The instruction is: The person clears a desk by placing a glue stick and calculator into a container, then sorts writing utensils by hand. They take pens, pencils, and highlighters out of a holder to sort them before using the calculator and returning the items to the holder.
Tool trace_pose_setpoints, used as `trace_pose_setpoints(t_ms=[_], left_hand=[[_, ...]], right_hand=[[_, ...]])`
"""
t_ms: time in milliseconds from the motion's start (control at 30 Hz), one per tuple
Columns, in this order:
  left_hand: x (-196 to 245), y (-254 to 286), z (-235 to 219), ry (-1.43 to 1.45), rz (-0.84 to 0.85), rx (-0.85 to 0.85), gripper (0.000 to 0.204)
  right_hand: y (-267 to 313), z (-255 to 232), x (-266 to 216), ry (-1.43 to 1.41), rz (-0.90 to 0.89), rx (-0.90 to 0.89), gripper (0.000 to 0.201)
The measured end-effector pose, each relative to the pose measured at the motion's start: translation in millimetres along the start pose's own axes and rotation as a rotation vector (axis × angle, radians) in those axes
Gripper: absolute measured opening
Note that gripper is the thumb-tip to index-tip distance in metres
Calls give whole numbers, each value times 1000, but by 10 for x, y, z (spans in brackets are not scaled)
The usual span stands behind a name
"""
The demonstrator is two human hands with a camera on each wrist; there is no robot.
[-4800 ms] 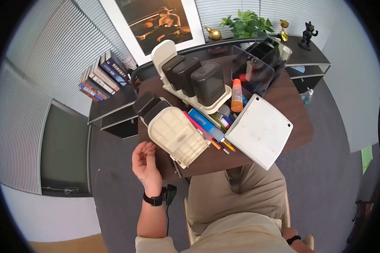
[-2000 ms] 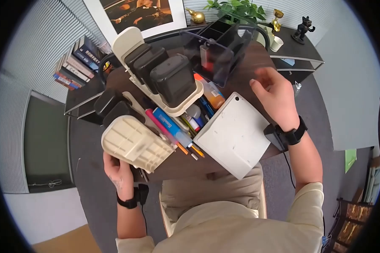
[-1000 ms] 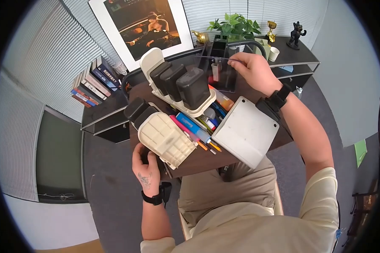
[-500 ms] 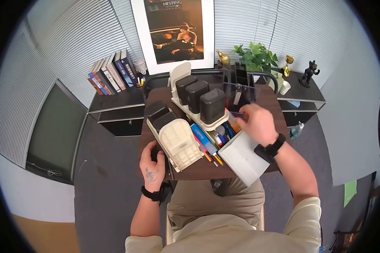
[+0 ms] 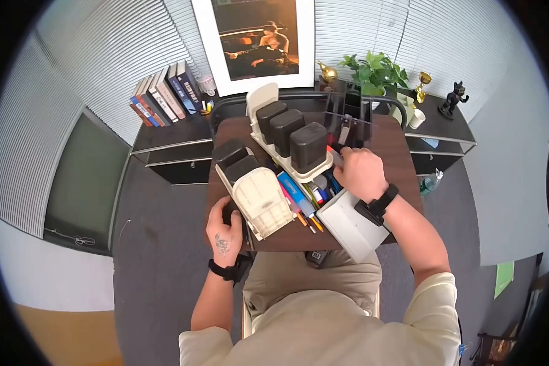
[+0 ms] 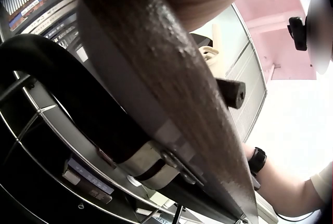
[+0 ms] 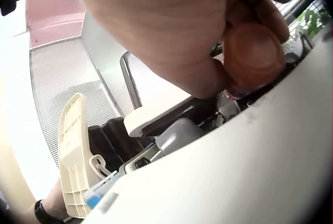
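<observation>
My right hand (image 5: 361, 174) grips an orange bottle (image 7: 253, 57) behind the white box-like block (image 5: 354, 222); in the right wrist view its round end shows between thumb and fingers. My left hand (image 5: 224, 229) rests at the table's left edge, beside a tilted cream rack (image 5: 263, 201) with black containers (image 5: 235, 155); its fingertips are partly hidden. A second cream rack (image 5: 262, 94) carries black containers (image 5: 308, 146) upright. Between the racks and the white block lie a blue pen pack (image 5: 296, 192) and several pens and pencils (image 5: 311, 224).
A clear plastic organizer (image 5: 351, 125) with dark compartments stands at the table's (image 5: 390, 131) back right. A black rail (image 5: 226, 108) curves behind the table. Beyond are low cabinets with books (image 5: 165, 97), a plant (image 5: 375, 70) and a white cup (image 5: 416, 119).
My right hand came into view, held the clear organizer's rim while it turned straighter, then moved down to the orange bottle. My left hand moved in against the table edge.
</observation>
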State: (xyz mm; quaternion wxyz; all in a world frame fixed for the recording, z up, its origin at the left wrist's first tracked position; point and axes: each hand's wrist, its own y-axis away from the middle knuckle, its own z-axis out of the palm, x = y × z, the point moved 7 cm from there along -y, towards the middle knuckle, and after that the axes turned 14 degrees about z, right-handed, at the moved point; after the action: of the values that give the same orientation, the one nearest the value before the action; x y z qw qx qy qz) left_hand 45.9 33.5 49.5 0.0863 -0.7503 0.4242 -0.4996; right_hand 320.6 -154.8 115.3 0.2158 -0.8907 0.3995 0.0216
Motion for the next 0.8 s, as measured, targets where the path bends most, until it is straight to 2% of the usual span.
trace_pose_setpoints(t_ms=[100, 233, 300, 367, 433, 500, 567, 633, 733, 800], left_hand=[[-91, 28, 38, 54, -25, 12, 32], [-90, 32, 42, 81, -32, 30, 31], [-52, 19, 34, 115, -53, 46, 30], [-71, 19, 51, 151, -40, 44, 30], [-109, 40, 46, 81, -32, 32, 30], [-52, 23, 55, 105, -2, 22, 30], [-39, 15, 43, 75, -27, 25, 30], [-46, 22, 43, 84, -24, 30, 30], [-56, 33, 27, 69, -31, 38, 30], [-41, 40, 32, 68, -35, 38, 30]], right_hand=[[29, -139, -3, 35, 57, -68, 18], [163, -569, 18, 55, 62, -76, 16], [245, -936, 51, -37, 32, 3, 16], [254, -1286, 160, -287, 114, 65, 27], [138, -1437, 411, -423, 352, 101, 39], [-106, -1270, 741, -623, 497, 72, 47], [-367, -965, 1031, -726, 564, 16, 50], [-524, -852, 1053, -668, 673, -66, 53], [-706, -643, 1108, -553, 615, 49, 55], [-779, -543, 1080, -559, 609, 21, 54]])
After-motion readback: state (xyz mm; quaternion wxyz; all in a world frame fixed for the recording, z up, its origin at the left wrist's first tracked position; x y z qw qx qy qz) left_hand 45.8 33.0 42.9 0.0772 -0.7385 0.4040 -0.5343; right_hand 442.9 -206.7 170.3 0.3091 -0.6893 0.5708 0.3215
